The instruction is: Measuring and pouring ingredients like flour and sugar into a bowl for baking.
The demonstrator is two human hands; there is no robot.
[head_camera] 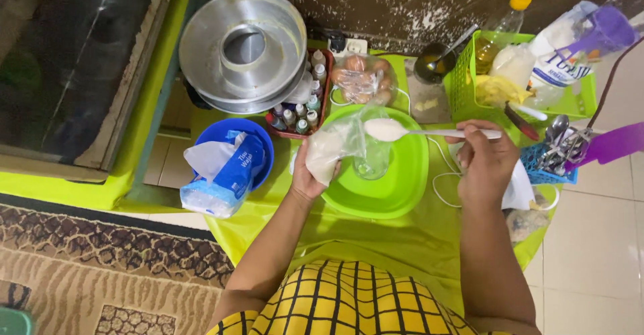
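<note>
green basin [409, 187] centre, clutter beyond, near cloth [376, 241] free

Blue-white tissue pack [225, 177] in blue bowl [258, 133] — white bag [560, 60] in green basket [463, 80].

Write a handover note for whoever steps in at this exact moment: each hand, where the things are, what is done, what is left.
Left hand: grips an open clear plastic bag of white powder, over the green bowl's left rim.
Right hand: holds a white spoon, heaped with white powder, level above a clear glass standing in the bowl.
Done: one spoonful scooped.
Left: spoonful not yet tipped out; the glass looks empty, though that is hard to tell.
</note>
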